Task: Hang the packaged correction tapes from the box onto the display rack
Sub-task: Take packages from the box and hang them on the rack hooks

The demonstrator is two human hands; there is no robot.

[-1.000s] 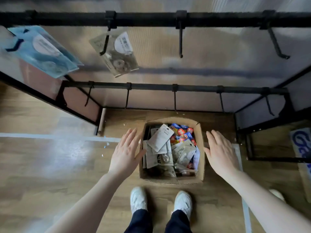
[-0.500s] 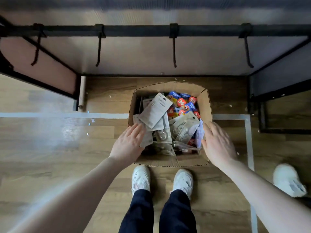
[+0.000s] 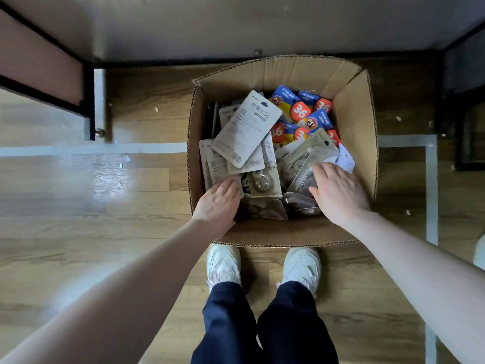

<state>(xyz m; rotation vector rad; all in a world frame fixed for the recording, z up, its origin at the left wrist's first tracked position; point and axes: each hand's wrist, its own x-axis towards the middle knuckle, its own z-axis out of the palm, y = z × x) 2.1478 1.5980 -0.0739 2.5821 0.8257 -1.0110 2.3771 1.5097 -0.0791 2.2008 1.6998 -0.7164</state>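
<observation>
The packaged correction tapes [image 3: 246, 130] lie heaped in an open cardboard box [image 3: 359, 122] on the floor, grey-backed cards to the left and middle, blue and red packs [image 3: 301, 109] printed "36" at the far right corner, clear-blistered packs at the near right. The box stands on a wood-plank floor [image 3: 78, 206] crossed by pale tape lines [image 3: 91, 149], right in front of the person's white shoes [image 3: 223, 264] and dark trousers. Beyond it runs the black lower frame of the display rack [image 3: 89, 101], with a pale panel behind. Both bare arms reach down into the box. The left hand [image 3: 219, 203] sits at the near left corner, fingers fairly straight and laid on the grey cards, its grip closed round nothing that can be seen. The right hand [image 3: 338, 193] lies spread on the clear-blistered packs [image 3: 304, 164] by the right wall, fingers extended and pressing flat, so its grip is loose as well. A light object shows at the right edge, too cut off to identify.
</observation>
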